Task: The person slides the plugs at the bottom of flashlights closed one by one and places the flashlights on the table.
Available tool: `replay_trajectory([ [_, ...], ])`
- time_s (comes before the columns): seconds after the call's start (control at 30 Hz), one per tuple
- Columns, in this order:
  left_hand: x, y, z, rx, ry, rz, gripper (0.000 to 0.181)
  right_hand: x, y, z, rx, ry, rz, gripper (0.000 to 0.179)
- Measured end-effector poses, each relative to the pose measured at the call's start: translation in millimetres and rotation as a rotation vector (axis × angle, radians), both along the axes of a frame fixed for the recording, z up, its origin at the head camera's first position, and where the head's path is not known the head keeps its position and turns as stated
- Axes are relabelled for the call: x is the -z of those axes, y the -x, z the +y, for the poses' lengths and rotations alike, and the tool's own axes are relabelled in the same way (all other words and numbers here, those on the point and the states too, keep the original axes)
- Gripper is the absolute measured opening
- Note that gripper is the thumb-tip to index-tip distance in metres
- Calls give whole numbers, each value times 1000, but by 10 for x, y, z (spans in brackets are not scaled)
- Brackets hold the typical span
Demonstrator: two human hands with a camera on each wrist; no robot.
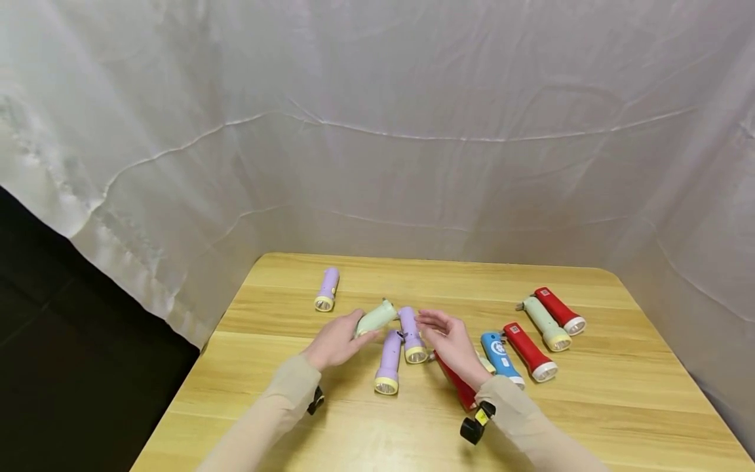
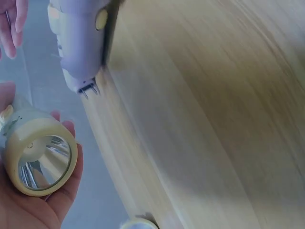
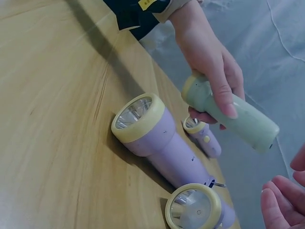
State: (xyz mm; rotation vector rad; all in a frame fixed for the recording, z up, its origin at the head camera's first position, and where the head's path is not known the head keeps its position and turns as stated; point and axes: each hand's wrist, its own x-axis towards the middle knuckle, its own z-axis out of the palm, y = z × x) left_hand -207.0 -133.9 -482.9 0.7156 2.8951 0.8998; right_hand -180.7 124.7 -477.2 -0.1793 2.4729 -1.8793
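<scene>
My left hand (image 1: 336, 342) grips a pale green flashlight (image 1: 376, 318) off the table, thumb along one side and fingers round the other. Its cream-rimmed lens (image 2: 45, 162) faces the left wrist camera, and the right wrist view shows its plain tail end pointing toward my right fingers (image 3: 286, 200). Two purple flashlights with yellow rims, a nearer one (image 1: 389, 359) and a farther one (image 1: 409, 328), lie on the table between the hands. My right hand (image 1: 453, 342) hovers beside the farther one, fingers loosely bent and holding nothing. Beneath it lies a red flashlight (image 1: 457, 381), partly hidden.
Another purple flashlight (image 1: 328, 286) lies at the back left of the wooden table (image 1: 248, 380). On the right lie a blue flashlight (image 1: 500, 357), two red flashlights (image 1: 527, 351) and a pale green one (image 1: 545, 321). Grey curtain (image 1: 413, 183) hangs behind the table.
</scene>
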Motion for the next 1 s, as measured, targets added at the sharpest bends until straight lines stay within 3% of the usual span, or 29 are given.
replay_trajectory([
  [0.47,-55,-41,178,-17,-97,17,37,-93,17,-37,6,52,81,40],
  [0.73,-82,-74,262,-8,-128,32,30,-92,9,-73,-13,100,189,48],
  [1.0,-49,-90,316,-5,-139,39,31,-138,8,-110,-23,66,258,50],
])
